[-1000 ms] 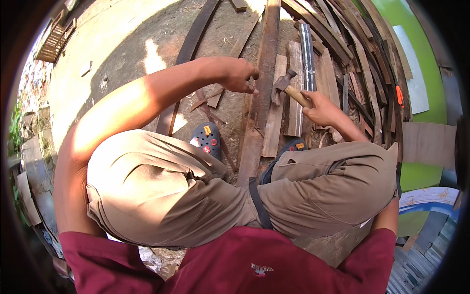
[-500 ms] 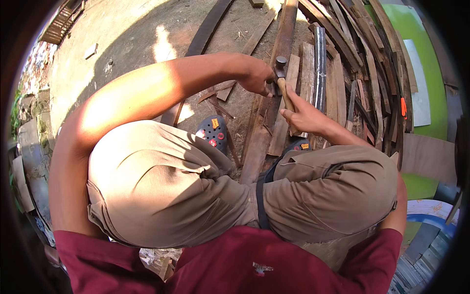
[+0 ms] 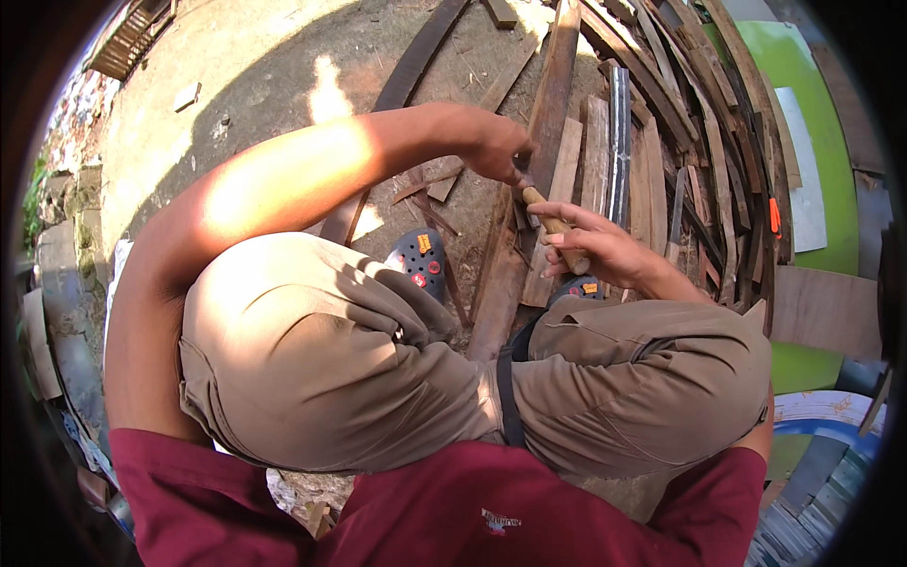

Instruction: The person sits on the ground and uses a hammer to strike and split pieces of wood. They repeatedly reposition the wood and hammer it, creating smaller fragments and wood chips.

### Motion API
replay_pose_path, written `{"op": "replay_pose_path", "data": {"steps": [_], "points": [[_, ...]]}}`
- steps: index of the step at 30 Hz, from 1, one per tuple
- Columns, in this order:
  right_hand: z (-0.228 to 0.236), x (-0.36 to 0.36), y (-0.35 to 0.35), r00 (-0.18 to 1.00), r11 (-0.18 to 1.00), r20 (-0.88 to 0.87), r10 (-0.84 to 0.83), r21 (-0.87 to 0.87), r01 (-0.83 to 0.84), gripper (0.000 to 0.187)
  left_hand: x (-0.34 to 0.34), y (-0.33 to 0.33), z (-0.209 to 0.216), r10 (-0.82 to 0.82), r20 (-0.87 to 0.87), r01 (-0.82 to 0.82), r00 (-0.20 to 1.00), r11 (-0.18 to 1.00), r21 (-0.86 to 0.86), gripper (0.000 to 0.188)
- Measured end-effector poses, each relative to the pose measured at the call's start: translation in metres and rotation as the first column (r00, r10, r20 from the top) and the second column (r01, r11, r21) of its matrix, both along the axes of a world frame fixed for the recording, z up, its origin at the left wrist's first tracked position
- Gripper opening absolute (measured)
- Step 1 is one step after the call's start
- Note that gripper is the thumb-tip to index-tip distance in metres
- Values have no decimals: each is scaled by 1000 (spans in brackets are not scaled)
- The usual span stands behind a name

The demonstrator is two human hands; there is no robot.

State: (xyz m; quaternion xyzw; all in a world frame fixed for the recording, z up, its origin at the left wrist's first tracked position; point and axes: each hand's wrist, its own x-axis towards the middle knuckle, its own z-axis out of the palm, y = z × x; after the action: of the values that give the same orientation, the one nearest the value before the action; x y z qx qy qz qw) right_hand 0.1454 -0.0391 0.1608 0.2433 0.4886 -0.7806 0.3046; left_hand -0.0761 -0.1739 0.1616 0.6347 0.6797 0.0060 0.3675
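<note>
Over a long brown wooden beam (image 3: 493, 293) running between my feet, my right hand (image 3: 605, 248) loosely grips the wooden handle of a hammer (image 3: 553, 225). Some of its fingers are stretched out along the handle. The hammer's head is not visible; the far end of the handle meets the fingertips of my left hand (image 3: 493, 146). My left hand has its fingers curled together just above the beam, and what they pinch is too small or hidden to make out.
Close to the right lie short planks (image 3: 593, 151) and a black-and-white striped strip (image 3: 618, 142). A big pile of loose boards (image 3: 718, 142) fills the area beyond, with an orange object (image 3: 774, 216) on it. My clogs (image 3: 421, 260) stand either side of the beam.
The hammer has swung so that its handle points toward my left hand and its head is out of sight. My right hand's fingers have loosened. My left hand stays nearly in place.
</note>
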Motion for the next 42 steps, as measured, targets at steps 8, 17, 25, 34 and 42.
{"op": "replay_pose_path", "data": {"steps": [8, 17, 25, 34, 42], "points": [[-26, 16, 4, 687, 353, -385, 617, 915, 196, 31, -13, -9, 4, -31, -114, 34, 993, 999, 31, 52], [-91, -7, -9, 314, 552, -809, 497, 574, 605, 11, 4, 38, 49, -159, -395, 144, 905, 987, -68, 39], [-89, -28, -10, 403, 529, -859, 317, 513, 676, 26, -36, 102, -15, 242, -402, -213, 883, 970, 116, 44], [-96, -32, -13, 269, 540, -951, 154, 309, 783, 35, 116, 64, -132, 76, 972, -971, -221, 72, -227, 80], [-87, -51, -11, 337, 505, -928, -159, 217, 836, 30, 130, 88, -158, 314, 948, -949, 56, -278, 148, 61]]}}
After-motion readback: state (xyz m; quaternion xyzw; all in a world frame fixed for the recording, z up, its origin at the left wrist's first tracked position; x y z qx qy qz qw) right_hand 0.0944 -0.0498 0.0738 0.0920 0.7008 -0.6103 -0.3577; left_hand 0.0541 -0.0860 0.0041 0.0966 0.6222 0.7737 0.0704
